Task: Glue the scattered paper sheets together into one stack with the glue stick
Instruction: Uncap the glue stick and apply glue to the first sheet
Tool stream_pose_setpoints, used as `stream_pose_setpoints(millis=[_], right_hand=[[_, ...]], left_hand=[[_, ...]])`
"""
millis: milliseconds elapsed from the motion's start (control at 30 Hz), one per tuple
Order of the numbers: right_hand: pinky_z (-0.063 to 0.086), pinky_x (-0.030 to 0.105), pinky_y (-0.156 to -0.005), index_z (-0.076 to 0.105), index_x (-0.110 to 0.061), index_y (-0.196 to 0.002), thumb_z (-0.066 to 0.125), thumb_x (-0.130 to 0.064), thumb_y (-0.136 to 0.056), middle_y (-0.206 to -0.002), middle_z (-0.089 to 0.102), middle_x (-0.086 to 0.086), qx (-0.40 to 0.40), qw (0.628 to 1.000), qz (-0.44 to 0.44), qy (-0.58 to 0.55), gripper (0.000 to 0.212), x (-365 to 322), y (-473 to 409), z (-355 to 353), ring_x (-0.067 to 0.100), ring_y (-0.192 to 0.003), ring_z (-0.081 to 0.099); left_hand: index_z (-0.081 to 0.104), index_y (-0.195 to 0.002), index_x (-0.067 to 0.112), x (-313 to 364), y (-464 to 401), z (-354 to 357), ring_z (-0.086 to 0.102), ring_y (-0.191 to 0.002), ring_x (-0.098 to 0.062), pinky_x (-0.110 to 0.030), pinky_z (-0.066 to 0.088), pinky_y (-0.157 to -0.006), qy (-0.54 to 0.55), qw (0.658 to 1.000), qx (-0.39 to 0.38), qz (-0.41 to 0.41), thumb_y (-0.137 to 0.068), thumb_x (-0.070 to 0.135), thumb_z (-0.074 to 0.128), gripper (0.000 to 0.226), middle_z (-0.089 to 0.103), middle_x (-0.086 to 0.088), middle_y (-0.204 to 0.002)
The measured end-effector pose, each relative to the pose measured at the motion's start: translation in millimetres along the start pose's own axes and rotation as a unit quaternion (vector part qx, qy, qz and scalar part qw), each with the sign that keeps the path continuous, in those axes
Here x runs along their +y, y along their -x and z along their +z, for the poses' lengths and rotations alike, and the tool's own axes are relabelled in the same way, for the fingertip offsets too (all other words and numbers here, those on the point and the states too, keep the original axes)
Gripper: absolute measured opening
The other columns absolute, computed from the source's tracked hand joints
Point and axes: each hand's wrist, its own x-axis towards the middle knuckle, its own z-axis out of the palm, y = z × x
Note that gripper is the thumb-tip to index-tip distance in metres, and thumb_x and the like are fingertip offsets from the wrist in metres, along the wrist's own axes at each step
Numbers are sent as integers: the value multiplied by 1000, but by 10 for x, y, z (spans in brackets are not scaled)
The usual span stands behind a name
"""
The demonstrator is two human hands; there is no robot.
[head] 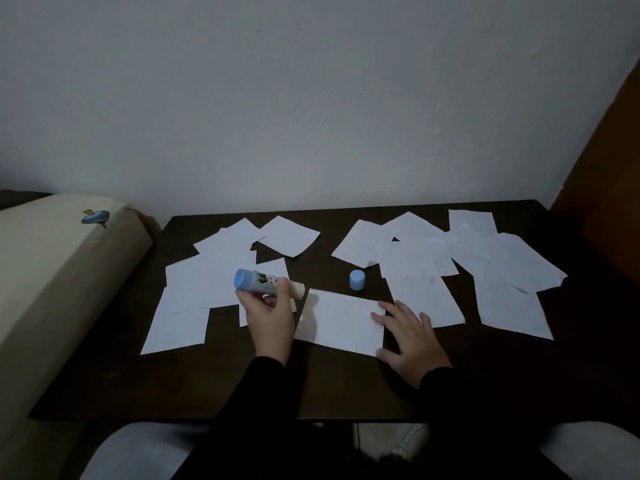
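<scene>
On table (138, 375): one glue stick (265, 282), one cap (357, 279); two hands.

Black long sleeves (446, 386), pale grey trousers (138, 452)

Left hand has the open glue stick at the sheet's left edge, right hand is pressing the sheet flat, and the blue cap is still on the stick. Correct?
Not quite. The head view shows the blue cap off, standing on the table behind the sheet. The rest holds: left hand grips the glue stick, right hand presses the sheet.
</scene>
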Motion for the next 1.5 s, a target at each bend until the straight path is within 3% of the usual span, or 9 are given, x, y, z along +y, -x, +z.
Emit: stream_pose_setpoints(millis=[67, 133, 300, 533, 733, 867, 1233, 1400, 1500], right_hand=[[-4, 47, -118, 30, -34, -146, 53, -40, -89, -158, 9, -12, 6, 1000, 1, 5, 62, 8, -11, 21, 11, -146, -1], [-3, 47, -118, 30, -35, -145, 54, -41, -88, -158, 9, -13, 11, 1000, 0, 8, 62, 17, -15, 43, 11, -146, -1], [-5, 43, -117, 33, -35, -144, 56, -40, -87, -157, 14, -14, 46, 999, -23, -4, 62, 74, 11, 99, 8, -146, 0], [-5, 39, -115, 42, -27, -136, 59, -41, -85, -154, 26, -11, 86, 995, -41, 9, 56, 116, 6, 161, 10, -146, 7], [6, 47, -116, 49, -24, -131, 63, -39, -81, -151, 35, -7, 105, 993, -48, 12, 55, 108, 3, 179, 15, -146, 16], [6, 46, -116, 46, -28, -134, 62, -41, -82, -153, 30, -9, 102, 993, -41, 32, 56, 85, -2, 166, 13, -146, 14], [5, 48, -117, 46, -30, -135, 63, -43, -82, -153, 29, -10, 98, 994, -33, 46, 57, 68, -13, 161, 13, -145, 15], [14, 52, -114, 54, -27, -127, 64, -47, -76, -145, 43, -5, 106, 993, -40, 40, 56, 92, -23, 188, 18, -141, 28], [38, 55, -99, 65, -24, -107, 57, -52, -73, -111, 58, -1, 169, 984, -51, 10, 45, 113, -22, 234, 21, -112, 54]], left_hand=[[31, -138, 20, -15, -21, 72, 51, -107, -11, -24, 43, -88, 0, 1000, -10, 7, -93, 23, 61, 54, 49, 2, -120], [34, -137, 20, -58, -15, 168, 53, -107, -10, -24, 42, -86, -69, 993, -95, 24, -93, 22, 62, 52, 53, 4, -116], [38, -120, 31, -101, 68, 540, 47, -111, -1, -21, 40, -90, -214, 931, -278, 100, -91, 18, 63, 40, 55, 8, -124], [43, -120, 20, -143, 119, 896, 55, -110, -10, -22, 45, -88, -248, 901, -330, 132, -92, 14, 62, 34, 59, 0, -121], [44, -125, 21, -187, 62, 852, 55, -112, -11, -25, 45, -95, -269, 885, -343, 162, -91, 12, 61, 39, 59, 0, -120], [44, -130, 21, -192, -65, 719, 51, -119, -11, -21, 37, -97, -297, 884, -320, 168, -91, 13, 62, 44, 57, 2, -127], [45, -128, 21, -282, -447, 361, 55, -115, -15, -31, 44, -100, -286, 923, -224, 130, -89, 13, 64, 44, 59, 1, -121], [32, -138, 24, -288, -363, 184, 49, -110, -9, -27, 40, -94, -100, 993, -59, 19, -94, 21, 60, 52, 48, 9, -119], [29, -140, 22, -303, -288, 64, 49, -114, -12, -28, 41, -96, 10, 1000, 16, -20, -94, 21, 60, 55, 47, 4, -125]])
